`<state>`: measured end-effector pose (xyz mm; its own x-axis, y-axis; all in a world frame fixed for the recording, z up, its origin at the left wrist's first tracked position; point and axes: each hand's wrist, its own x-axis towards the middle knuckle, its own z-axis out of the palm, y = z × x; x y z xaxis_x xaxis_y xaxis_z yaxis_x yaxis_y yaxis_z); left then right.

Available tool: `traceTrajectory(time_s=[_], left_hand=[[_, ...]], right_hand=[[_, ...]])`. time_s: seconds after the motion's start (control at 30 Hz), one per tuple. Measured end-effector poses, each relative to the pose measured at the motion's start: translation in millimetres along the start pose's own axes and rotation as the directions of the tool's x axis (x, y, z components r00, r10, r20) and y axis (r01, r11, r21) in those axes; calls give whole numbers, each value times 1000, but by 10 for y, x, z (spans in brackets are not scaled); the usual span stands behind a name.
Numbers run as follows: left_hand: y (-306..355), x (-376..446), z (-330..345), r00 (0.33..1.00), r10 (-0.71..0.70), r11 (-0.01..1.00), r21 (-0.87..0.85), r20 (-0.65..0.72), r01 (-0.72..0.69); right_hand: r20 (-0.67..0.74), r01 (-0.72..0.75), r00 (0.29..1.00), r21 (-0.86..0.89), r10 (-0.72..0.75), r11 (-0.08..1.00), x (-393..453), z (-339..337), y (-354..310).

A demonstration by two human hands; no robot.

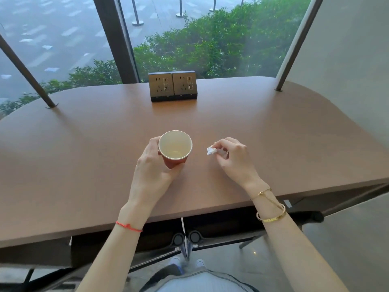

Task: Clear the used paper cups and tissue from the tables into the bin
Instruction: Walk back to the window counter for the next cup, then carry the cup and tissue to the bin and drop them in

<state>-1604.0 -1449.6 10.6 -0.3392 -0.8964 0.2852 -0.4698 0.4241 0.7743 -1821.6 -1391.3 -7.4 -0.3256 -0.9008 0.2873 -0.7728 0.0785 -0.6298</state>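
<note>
While the left hand (154, 163) wraps its fingers (152, 143) round the red paper cup (175, 149), the cup stands upright over the middle of the table (84, 144), nearer its front edge than its back. A thin pale residue shows at the cup's bottom; otherwise it looks drained. Just to its right, the right hand (233, 159) pinches a crumpled white tissue (211, 151) at its fingertips. A double socket block (173, 85) sits at the back edge.
</note>
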Motion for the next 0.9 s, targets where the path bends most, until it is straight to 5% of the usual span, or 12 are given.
traceTrajectory(time_s=[0.47, 0.63, 0.9], left_hand=[[170, -703, 38, 922, 263, 960, -170, 285, -221], [87, -981, -154, 783, 408, 912, -252, 470, -324], [-68, -1551, -335, 514, 546, 832, -356, 661, -425]], right_hand=[[-242, -278, 941, -144, 238, 950, -1734, -383, -276], [-371, -458, 846, -137, 383, 879, -2498, -198, -650], [-572, -719, 587, -42, 574, 694, -3714, 254, -1480]])
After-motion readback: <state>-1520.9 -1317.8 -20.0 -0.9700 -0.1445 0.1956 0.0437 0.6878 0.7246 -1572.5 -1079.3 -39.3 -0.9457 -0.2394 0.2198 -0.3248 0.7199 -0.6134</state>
